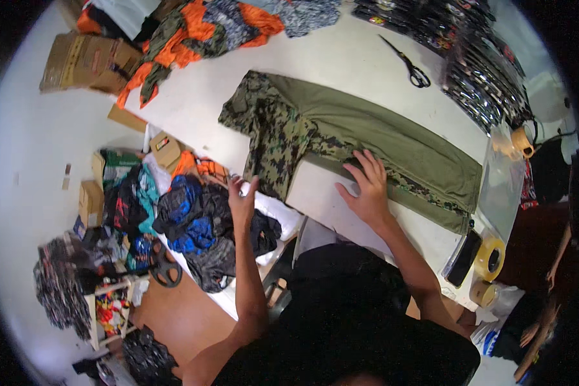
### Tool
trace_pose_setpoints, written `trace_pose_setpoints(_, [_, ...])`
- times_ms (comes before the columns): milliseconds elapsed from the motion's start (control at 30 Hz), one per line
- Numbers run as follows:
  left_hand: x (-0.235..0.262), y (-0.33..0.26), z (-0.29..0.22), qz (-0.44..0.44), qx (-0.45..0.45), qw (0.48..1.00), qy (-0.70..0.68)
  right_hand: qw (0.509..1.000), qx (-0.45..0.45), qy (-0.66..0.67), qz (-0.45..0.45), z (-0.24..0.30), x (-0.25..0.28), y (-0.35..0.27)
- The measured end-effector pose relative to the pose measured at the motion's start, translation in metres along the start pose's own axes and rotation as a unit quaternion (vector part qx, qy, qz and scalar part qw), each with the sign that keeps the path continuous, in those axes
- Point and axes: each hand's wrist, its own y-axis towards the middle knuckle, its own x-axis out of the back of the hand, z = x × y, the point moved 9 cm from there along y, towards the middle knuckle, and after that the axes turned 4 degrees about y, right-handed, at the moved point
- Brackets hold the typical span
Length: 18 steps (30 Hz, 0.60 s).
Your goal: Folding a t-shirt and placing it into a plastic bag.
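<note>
White smooth tabletop (334, 55) | olive-and-camouflage cloth garment (383, 132) laid flat | left hand (242, 198) half-open, empty, beside it | right hand (369, 190) spread wide, gripping nothing, contact unclear

head: looking down from above the wearer's black top (347, 309) | facing forward across the white table (341, 58) | sitting near it | fisheye bending edges

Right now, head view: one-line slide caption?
Right hand spread over a green-and-camouflage garment on a white table, left hand near the garment's left edge, scissors lying beyond.
</note>
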Motion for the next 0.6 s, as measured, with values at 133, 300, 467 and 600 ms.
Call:
trace_pose_setpoints(133, [0.006,0.000,-0.021,0.083,0.030,0.986,0.144,0.993,0.060,0.094,0.041,0.044,-0.021,0.011])
trace_pose_setpoints(300, [-0.008,-0.004,-0.088,0.175,0.028,0.984,0.020,0.896,-0.083,0.344,0.268,0.090,-0.076,0.005])
trace_pose_setpoints(467, [-0.060,-0.002,-0.104,0.280,0.283,0.844,-0.359,0.928,-0.094,0.352,0.084,0.093,-0.063,0.018])
trace_pose_setpoints(600, [-0.094,-0.011,-0.159,0.362,0.270,0.823,-0.345,0.957,-0.103,0.268,-0.034,0.081,-0.012,0.038])
